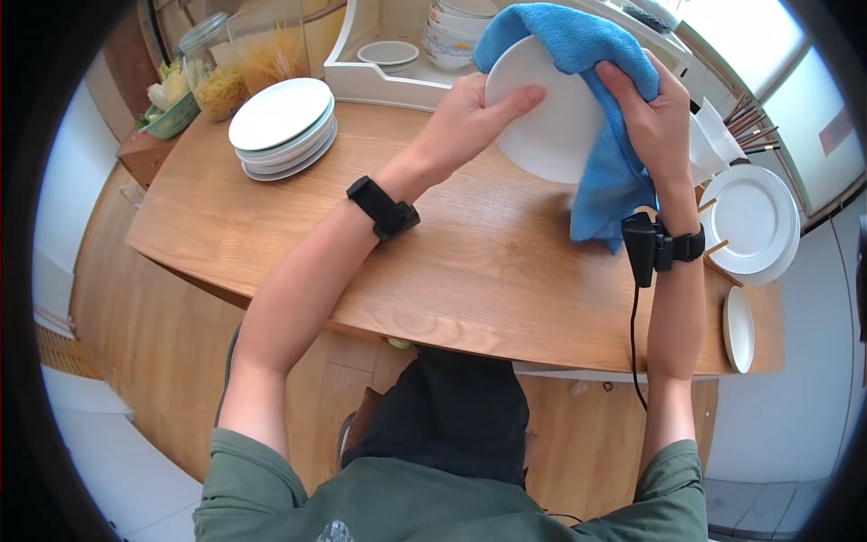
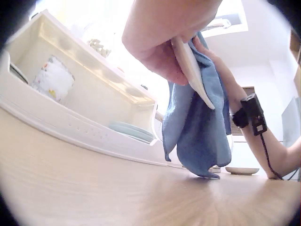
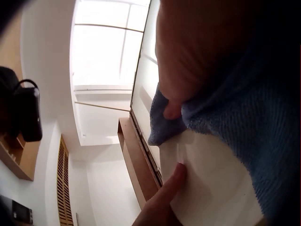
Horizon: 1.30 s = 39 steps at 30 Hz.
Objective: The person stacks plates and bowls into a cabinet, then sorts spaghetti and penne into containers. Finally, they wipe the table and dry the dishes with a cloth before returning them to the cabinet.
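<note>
A white plate (image 1: 546,122) is held tilted above the table, its edge-on side (image 2: 192,70) showing in the left wrist view. My left hand (image 1: 474,122) grips its left edge, thumb on the face. A blue cloth (image 1: 601,194) wraps over the plate's top and right side and hangs down. My right hand (image 1: 655,117) pinches the plate's right edge through the cloth, with the thumb over the cloth. In the right wrist view the cloth (image 3: 230,113) covers part of the plate (image 3: 207,174); some right-hand fingers are hidden.
A stack of plates (image 1: 282,116) stands at the table's left, near pasta jars (image 1: 221,81). Behind is a white shelf (image 1: 361,83) with bowls. At the right, white plates (image 1: 750,219) lean in a rack and a small dish (image 1: 738,330) lies near the edge.
</note>
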{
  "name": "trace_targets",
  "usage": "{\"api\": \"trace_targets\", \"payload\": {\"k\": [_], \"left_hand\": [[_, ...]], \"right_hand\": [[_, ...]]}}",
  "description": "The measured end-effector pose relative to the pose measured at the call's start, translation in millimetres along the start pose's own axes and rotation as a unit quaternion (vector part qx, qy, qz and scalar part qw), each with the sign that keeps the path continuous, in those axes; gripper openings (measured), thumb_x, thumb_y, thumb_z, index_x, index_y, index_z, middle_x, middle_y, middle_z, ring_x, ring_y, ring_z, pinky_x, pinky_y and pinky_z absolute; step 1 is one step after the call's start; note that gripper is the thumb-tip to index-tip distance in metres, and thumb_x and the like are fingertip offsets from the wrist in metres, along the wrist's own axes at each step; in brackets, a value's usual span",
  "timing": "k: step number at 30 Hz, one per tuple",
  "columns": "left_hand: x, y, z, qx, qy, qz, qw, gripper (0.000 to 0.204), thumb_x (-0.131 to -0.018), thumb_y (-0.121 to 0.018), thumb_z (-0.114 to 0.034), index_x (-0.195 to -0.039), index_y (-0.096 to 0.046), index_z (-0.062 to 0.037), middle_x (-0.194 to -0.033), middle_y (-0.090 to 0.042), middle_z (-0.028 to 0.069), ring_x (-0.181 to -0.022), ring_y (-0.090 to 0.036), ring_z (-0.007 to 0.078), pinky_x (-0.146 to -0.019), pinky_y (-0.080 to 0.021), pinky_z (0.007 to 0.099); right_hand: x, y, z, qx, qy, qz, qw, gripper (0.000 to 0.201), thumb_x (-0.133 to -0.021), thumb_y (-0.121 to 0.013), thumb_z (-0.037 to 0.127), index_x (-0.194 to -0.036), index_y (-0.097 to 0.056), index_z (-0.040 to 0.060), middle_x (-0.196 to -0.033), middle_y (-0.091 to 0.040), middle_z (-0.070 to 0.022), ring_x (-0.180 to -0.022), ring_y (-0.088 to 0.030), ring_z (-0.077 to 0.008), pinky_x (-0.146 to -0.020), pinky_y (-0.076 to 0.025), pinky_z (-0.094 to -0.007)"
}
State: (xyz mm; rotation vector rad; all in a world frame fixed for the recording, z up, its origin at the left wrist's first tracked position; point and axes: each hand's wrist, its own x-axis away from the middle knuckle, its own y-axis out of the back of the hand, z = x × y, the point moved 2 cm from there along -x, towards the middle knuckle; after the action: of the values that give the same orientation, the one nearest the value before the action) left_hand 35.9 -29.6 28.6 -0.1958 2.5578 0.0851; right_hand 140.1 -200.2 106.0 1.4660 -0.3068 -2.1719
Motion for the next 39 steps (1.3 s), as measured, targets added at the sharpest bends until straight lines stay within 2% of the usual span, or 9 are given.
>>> {"api": "trace_targets", "payload": {"k": [9,12,19,25,30,35,37,38,39], "left_hand": [[6,-5,-9,0.006,0.027,0.062,0.998,0.038,-0.097,-0.057,-0.034,-0.114,-0.063,0.0000,-0.101,-0.068,0.0074,-0.091,-0.063,0.0135,-0.079,-0.050,0.0284],[5,-4,-7,0.044,0.052,0.068,0.995,0.044,-0.097,-0.056,-0.038,-0.118,-0.059,0.0000,-0.106,-0.066,0.0073,-0.098,-0.062,0.0126,-0.084,-0.049,0.0274],[1,1,-2,0.030,0.048,0.038,0.998,0.043,-0.097,-0.056,-0.037,-0.119,-0.058,0.0001,-0.103,-0.066,0.0067,-0.093,-0.063,0.0122,-0.079,-0.051,0.0265],[-1,8,0,0.055,0.035,-0.022,0.998,0.042,-0.097,-0.056,-0.036,-0.115,-0.059,0.0020,-0.101,-0.066,0.0081,-0.086,-0.064,0.0114,-0.075,-0.051,0.0246],[-5,15,7,0.092,-0.006,-0.196,0.976,0.037,-0.098,-0.054,-0.032,-0.109,-0.062,0.0018,-0.098,-0.068,0.0089,-0.084,-0.063,0.0117,-0.074,-0.050,0.0253],[-5,22,4,0.124,-0.026,-0.294,0.947,0.038,-0.099,-0.054,-0.031,-0.111,-0.059,0.0041,-0.098,-0.066,0.0085,-0.085,-0.062,0.0123,-0.075,-0.049,0.0263],[-4,23,6,0.104,-0.041,-0.330,0.937,0.038,-0.100,-0.052,-0.032,-0.110,-0.059,0.0040,-0.098,-0.066,0.0084,-0.084,-0.061,0.0122,-0.074,-0.049,0.0270],[-4,22,6,0.103,-0.041,-0.329,0.938,0.038,-0.100,-0.052,-0.032,-0.110,-0.059,0.0040,-0.098,-0.066,0.0084,-0.084,-0.061,0.0122,-0.074,-0.049,0.0270],[-3,21,7,0.089,-0.037,-0.342,0.935,0.038,-0.100,-0.051,-0.031,-0.110,-0.059,0.0042,-0.098,-0.066,0.0089,-0.084,-0.061,0.0124,-0.075,-0.049,0.0273]], "right_hand": [[2,-2,-4,-0.019,-0.074,0.045,0.996,0.033,-0.092,-0.066,0.031,-0.104,-0.068,0.0004,-0.083,-0.067,-0.0030,-0.077,-0.059,-0.0084,-0.071,-0.049,-0.0240],[7,-9,-2,0.006,-0.071,0.127,0.989,0.035,-0.092,-0.064,0.032,-0.107,-0.068,0.0008,-0.086,-0.069,-0.0038,-0.080,-0.060,-0.0089,-0.074,-0.049,-0.0242],[7,-12,-26,-0.005,-0.126,0.085,0.988,0.047,-0.095,-0.058,0.044,-0.098,-0.068,-0.0021,-0.079,-0.065,-0.0016,-0.072,-0.058,-0.0085,-0.068,-0.049,-0.0246],[11,-17,-41,-0.269,-0.365,-0.055,0.890,0.055,-0.096,-0.050,0.053,-0.108,-0.065,0.0023,-0.088,-0.064,-0.0027,-0.074,-0.060,-0.0075,-0.066,-0.050,-0.0206],[17,-38,-20,-0.374,-0.378,-0.078,0.843,0.057,-0.097,-0.047,0.055,-0.113,-0.061,0.0024,-0.096,-0.064,-0.0041,-0.083,-0.061,-0.0112,-0.074,-0.051,-0.0253],[23,-48,-29,-0.293,-0.324,0.016,0.899,0.048,-0.096,-0.054,0.047,-0.111,-0.061,0.0012,-0.099,-0.065,-0.0043,-0.085,-0.062,-0.0106,-0.078,-0.051,-0.0253],[21,-46,-29,-0.117,-0.252,0.145,0.950,0.048,-0.096,-0.055,0.045,-0.111,-0.060,-0.0003,-0.097,-0.065,-0.0046,-0.085,-0.061,-0.0108,-0.078,-0.050,-0.0257],[20,-45,-26,-0.097,-0.229,0.137,0.959,0.046,-0.094,-0.059,0.038,-0.111,-0.059,-0.0058,-0.095,-0.068,-0.0140,-0.086,-0.066,-0.0206,-0.081,-0.051,-0.0323],[19,-43,-30,-0.097,-0.229,0.136,0.959,0.046,-0.094,-0.059,0.038,-0.111,-0.059,-0.0058,-0.095,-0.068,-0.0140,-0.086,-0.066,-0.0206,-0.081,-0.051,-0.0323]]}}
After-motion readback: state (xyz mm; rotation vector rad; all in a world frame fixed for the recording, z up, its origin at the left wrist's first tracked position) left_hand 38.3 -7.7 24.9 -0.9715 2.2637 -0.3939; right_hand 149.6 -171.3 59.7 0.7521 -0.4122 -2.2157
